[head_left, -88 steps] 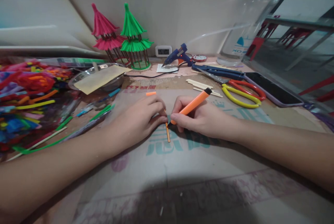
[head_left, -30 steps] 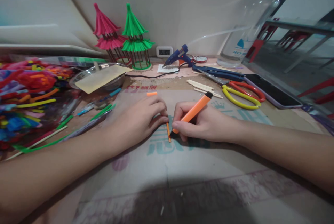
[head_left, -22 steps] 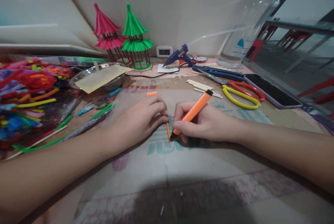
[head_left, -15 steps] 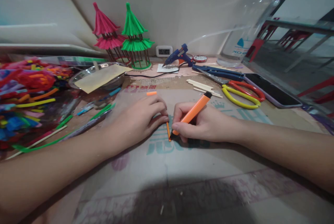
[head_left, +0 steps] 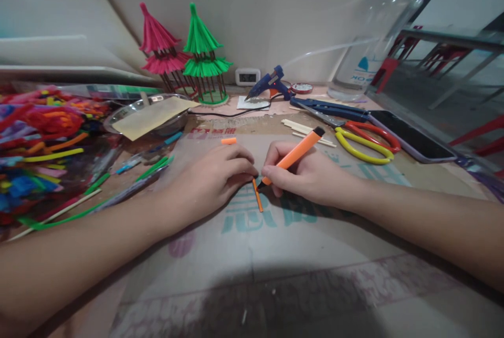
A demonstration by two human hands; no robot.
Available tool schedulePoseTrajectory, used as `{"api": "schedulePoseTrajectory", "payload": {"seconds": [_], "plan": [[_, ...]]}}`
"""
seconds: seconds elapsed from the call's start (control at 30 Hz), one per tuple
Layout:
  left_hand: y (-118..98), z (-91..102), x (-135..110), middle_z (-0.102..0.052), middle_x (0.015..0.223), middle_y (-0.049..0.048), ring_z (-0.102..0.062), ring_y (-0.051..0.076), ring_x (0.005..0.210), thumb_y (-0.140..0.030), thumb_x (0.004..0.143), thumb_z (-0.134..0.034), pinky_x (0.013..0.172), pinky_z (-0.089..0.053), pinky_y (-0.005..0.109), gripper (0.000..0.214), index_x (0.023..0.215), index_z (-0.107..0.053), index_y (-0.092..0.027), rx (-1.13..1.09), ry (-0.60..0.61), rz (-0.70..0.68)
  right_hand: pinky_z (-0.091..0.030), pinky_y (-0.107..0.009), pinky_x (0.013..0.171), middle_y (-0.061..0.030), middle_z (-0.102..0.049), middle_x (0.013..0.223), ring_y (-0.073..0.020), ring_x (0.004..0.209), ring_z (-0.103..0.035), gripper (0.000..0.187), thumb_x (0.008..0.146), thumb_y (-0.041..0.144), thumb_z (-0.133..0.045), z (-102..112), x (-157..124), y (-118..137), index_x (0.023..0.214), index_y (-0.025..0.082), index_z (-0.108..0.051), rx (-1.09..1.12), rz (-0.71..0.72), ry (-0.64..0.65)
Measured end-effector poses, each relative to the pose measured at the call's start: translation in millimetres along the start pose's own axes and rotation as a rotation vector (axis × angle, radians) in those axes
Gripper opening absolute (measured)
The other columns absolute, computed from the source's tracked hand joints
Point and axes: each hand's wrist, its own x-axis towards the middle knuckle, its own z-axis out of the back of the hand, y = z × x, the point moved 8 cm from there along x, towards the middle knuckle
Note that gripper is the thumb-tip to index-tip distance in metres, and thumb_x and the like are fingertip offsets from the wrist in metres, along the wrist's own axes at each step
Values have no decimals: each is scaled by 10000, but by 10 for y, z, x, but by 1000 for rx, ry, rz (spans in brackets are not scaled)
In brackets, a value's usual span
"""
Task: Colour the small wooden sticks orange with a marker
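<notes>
In the head view, my right hand (head_left: 301, 170) is closed around an orange marker pen (head_left: 295, 155), its black end pointing up to the right. The pen's dark tip touches or nearly touches a thin orange stick (head_left: 258, 199), close to the stick's upper part. My left hand (head_left: 220, 172) pinches the far end of that stick between thumb and fingers, and the stick's near end slants toward me over the cardboard (head_left: 220, 275). Just beyond my left hand lies a small orange pen cap (head_left: 229, 141). Several pale wooden sticks (head_left: 303, 129) rest beyond my right hand.
Scissors (head_left: 364, 151) with red and yellow handles and a phone (head_left: 411, 136) lie at the right. A blue glue gun (head_left: 271, 85) stands at the back, near green (head_left: 205, 65) and pink (head_left: 161, 44) pagoda models. Colourful pipe cleaners (head_left: 43, 133) and a metal bowl (head_left: 114, 117) are left.
The pen tip has moved up along the orange stick, from its near end toward my left fingers. The stick's near end has shifted slightly right. My left hand has barely moved.
</notes>
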Motion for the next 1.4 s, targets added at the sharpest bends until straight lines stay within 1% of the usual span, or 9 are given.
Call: {"api": "schedulePoseTrajectory", "payload": {"seconds": [0.27, 0.43, 0.63, 0.7, 0.8, 0.87, 1.07, 1.27, 1.4], "plan": [[-13, 5, -6, -685, 1099, 76, -645, 215, 997, -228, 1013, -536, 871, -512, 372, 208, 971, -738, -198, 14, -9, -38, -448, -244, 541, 31, -635, 606, -122, 557, -588, 168, 920, 295, -596, 16, 1, -20, 786, 217, -533, -31, 17, 4], [5, -6, -3, -693, 1127, 79, -647, 216, 1018, -238, 1011, -537, 897, -512, 377, 207, 992, -741, -205, 25, 6, -8, -445, -240, 527, 32, -629, 580, -122, 547, -584, 159, 879, 256, -630, -27, -25, -23, 764, 218, -527, -20, -46, 69], [6, -25, 8, -693, 1146, 89, -646, 234, 1049, -255, 1017, -519, 916, -514, 398, 241, 990, -755, -211, 16, 40, -4, -445, -229, 518, 39, -632, 566, -116, 542, -593, 168, 837, 208, -649, -87, -49, 12, 729, 216, -520, -12, -53, 145], [-6, -26, 5, -675, 1178, 93, -645, 235, 1055, -248, 1021, -509, 918, -513, 400, 246, 1008, -753, -217, 11, 44, 2, -431, -225, 509, 44, -624, 561, -108, 528, -572, 168, 842, 211, -648, -69, -44, 11, 734, 215, -520, -5, -39, 124], [-18, 26, -4, -624, 1234, 108, -637, 232, 1071, -249, 1022, -502, 915, -518, 386, 230, 1102, -713, -205, 25, -13, 38, -409, -222, 494, 50, -606, 560, -96, 507, -533, 166, 879, 246, -627, 29, -26, 6, 756, 213, -521, 10, -15, 5], [-19, 59, -9, -620, 1193, 109, -635, 225, 1042, -260, 1018, -509, 890, -523, 369, 219, 1132, -676, -176, 43, -48, 66, -402, -222, 488, 48, -605, 568, -95, 507, -531, 172, 904, 275, -611, 73, -15, -9, 773, 213, -519, 16, -13, -51], [-21, 31, -1, -673, 1022, 70, -635, 207, 952, -217, 1007, -510, 830, -509, 338, 179, 991, -682, -170, 27, -14, 35, -426, -235, 522, 31, -633, 605, -115, 558, -574, 174, 916, 312, -617, 83, 17, -78, 806, 216, -523, -9, -32, -66], [15, 26, 7, -668, 957, 57, -621, 195, 892, -225, 995, -519, 778, -488, 319, 179, 876, -642, -175, 24, -4, 69, -431, -247, 543, 27, -649, 642, -126, 581, -584, 178, 930, 363, -608, 49, 25, -82, 853, 219, -537, -26, 6, -14], [32, 20, 12, -657, 936, 57, -620, 194, 885, -232, 993, -500, 775, -485, 317, 197, 851, -626, -178, 12, 9, 84, -440, -252, 548, 25, -653, 635, -133, 583, -598, 182, 935, 355, -595, 29, 25, -76, 833, 222, -524, -20, -14, 10]]}}
